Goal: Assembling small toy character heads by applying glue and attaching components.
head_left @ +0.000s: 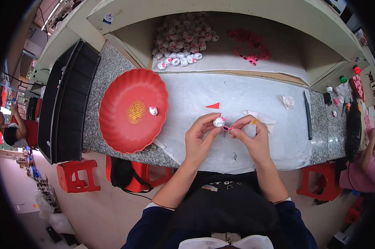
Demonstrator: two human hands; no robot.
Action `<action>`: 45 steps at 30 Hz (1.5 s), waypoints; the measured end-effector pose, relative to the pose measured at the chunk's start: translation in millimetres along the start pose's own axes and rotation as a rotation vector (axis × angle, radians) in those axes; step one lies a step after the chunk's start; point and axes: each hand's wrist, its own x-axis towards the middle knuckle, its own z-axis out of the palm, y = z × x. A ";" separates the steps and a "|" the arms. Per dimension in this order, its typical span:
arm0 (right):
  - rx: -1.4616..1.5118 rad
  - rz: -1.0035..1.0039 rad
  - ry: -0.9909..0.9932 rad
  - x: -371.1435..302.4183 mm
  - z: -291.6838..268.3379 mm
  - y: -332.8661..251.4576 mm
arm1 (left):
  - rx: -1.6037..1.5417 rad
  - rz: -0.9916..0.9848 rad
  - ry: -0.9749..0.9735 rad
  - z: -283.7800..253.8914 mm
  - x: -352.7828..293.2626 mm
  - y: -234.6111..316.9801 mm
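Over the white paper (187, 95), my left hand (198, 140) pinches a small white rounded toy head (218, 122) with a pink detail on it. My right hand (254, 139) is closed on a tiny pink piece with dark lenses, like toy sunglasses (226, 128), which meets the lower edge of the head. A yellow mark shows on one finger of that hand. Beyond the hands lies a flat red triangular piece (213, 106). A similar white head (153, 111) sits in the red scalloped bowl (117, 99) to my left.
The shelf at the back holds a heap of white heads (181, 37) and scattered pink pieces (252, 43). Crumpled tissue (287, 101) and a black-handled tool (308, 116) lie at right. A black tray (69, 103) stands far left. People sit at both sides, near red stools (77, 175).
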 end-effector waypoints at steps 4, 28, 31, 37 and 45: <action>0.038 0.013 -0.037 -0.5 -2.8 1.6 | 0.123 0.030 -0.023 1.0 -0.8 0.2; -0.028 0.016 -0.140 1.0 6.1 1.5 | -0.280 -0.160 -0.119 -3.9 -1.8 9.6; 0.018 0.069 -0.127 1.6 0.7 6.2 | -0.282 -0.184 -0.149 -4.6 -1.7 9.1; 0.169 0.102 -0.108 -2.3 1.8 6.1 | -0.294 -0.218 -0.219 -9.1 -2.0 8.3; 0.108 0.104 -0.088 -2.4 -4.7 8.3 | -0.222 -0.159 -0.207 -0.4 -1.6 6.8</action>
